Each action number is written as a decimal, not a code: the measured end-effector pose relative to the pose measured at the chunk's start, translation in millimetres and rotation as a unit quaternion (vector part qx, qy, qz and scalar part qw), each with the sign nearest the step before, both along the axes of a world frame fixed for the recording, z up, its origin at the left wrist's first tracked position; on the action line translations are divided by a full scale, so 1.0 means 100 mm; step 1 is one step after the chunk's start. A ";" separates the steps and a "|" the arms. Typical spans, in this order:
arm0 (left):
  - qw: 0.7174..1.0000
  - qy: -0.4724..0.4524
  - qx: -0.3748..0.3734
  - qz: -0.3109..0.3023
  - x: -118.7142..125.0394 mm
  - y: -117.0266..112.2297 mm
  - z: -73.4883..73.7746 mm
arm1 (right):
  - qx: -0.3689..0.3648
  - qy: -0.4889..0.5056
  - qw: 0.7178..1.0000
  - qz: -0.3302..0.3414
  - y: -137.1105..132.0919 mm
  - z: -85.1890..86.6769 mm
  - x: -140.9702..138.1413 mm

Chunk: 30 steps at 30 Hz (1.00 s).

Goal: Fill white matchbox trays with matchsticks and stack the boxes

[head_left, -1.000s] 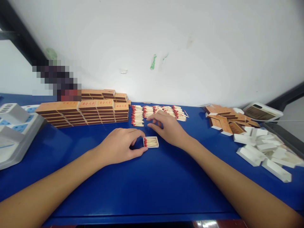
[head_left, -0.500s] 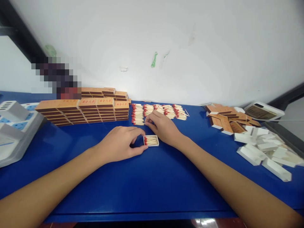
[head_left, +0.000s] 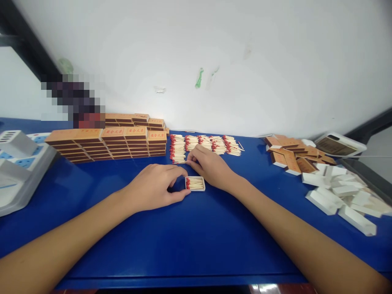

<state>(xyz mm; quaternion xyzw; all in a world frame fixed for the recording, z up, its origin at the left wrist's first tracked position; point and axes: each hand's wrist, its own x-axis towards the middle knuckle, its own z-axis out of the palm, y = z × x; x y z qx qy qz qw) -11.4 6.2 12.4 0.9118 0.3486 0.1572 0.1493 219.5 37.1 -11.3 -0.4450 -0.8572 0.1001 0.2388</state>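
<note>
A small white matchbox tray (head_left: 195,183) filled with red-tipped matches lies on the blue table (head_left: 183,237). My left hand (head_left: 154,187) pinches the tray's left end between thumb and fingers. My right hand (head_left: 208,165) rests just behind the tray, its fingertips pinched on matches at the near edge of the loose match rows (head_left: 203,145).
Stacked orange matchboxes (head_left: 107,143) stand at the back left. Loose orange sleeves (head_left: 290,153) and empty white trays (head_left: 339,192) lie at the right. A white power strip (head_left: 18,163) sits at the far left, a white device (head_left: 339,143) at the back right. A white wall rises behind.
My right hand has drawn left and nearer, from over the match rows down to their near edge beside the tray. My left hand has kept its hold on the tray.
</note>
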 end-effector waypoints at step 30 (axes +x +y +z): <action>0.999 0.016 -0.040 0.001 -0.02 -0.03 0.05 | -0.021 0.022 0.999 0.013 -0.21 0.24 0.09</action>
